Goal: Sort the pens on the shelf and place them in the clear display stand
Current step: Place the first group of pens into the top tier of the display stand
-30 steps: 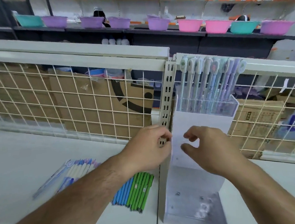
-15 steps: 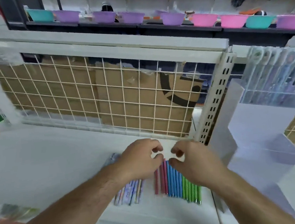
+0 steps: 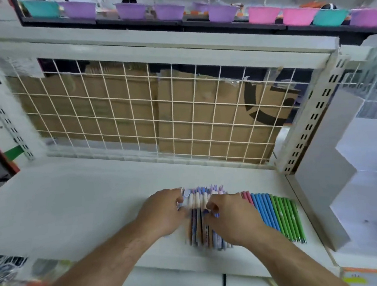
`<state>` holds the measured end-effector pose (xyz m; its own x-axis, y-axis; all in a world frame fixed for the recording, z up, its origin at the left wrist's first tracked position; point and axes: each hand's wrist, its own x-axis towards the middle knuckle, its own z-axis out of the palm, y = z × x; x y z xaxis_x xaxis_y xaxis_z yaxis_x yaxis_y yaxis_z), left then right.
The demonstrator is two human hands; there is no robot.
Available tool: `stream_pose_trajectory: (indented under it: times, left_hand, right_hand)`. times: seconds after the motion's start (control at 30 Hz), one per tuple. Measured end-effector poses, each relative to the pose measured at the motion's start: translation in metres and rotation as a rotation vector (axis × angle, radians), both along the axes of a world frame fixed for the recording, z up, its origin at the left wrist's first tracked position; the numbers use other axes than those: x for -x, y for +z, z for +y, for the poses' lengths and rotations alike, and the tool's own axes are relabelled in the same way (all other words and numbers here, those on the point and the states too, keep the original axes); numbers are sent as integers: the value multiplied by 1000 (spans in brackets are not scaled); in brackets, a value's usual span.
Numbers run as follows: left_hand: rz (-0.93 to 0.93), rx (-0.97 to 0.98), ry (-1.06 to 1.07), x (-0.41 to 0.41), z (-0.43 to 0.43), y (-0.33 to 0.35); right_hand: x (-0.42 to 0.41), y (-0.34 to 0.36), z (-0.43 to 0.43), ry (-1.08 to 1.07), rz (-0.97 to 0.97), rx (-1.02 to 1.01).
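Note:
A bunch of pastel pens (image 3: 199, 217) with white and lilac caps lies on the white shelf (image 3: 75, 209). My left hand (image 3: 164, 212) presses against its left side and my right hand (image 3: 232, 216) against its right side, fingers curled around the bunch. Just to the right lies a flat row of pink, blue and green pens (image 3: 278, 214), untouched. The clear display stand (image 3: 367, 161) rises at the right edge, partly cut off and blurred.
A white wire grid (image 3: 158, 122) backs the shelf, with brown cardboard behind it. A slotted metal upright (image 3: 313, 120) separates the shelf from the stand. Coloured bowls (image 3: 263, 14) line a dark shelf above. Packaged goods (image 3: 5, 279) hang at lower left.
The view swung left, away from the display stand. Both hands came down from the stand to the shelf and closed around the pastel pen bunch, which now lies gathered and straightened.

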<state>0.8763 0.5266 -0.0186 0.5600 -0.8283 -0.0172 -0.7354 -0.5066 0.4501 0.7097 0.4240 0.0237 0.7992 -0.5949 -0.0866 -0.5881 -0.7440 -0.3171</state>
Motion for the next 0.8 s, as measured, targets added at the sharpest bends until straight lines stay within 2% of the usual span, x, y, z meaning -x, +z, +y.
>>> stream_pose_trajectory:
  times: [0.13, 0.23, 0.6, 0.8]
  left_hand:
    - [-32, -118, 49, -10, 6, -19]
    - [-8, -133, 83, -13, 6, -25]
    - [45, -275, 139, -25, -13, -12]
    - [50, -340, 102, -21, -17, -8]
  right_hand:
    - [-5, -6, 7, -33, -13, -25]
    - [-7, -10, 12, -56, -34, -56]
    - [5, -10, 10, -110, -43, -29]
    - [12, -9, 10, -125, -69, -47]
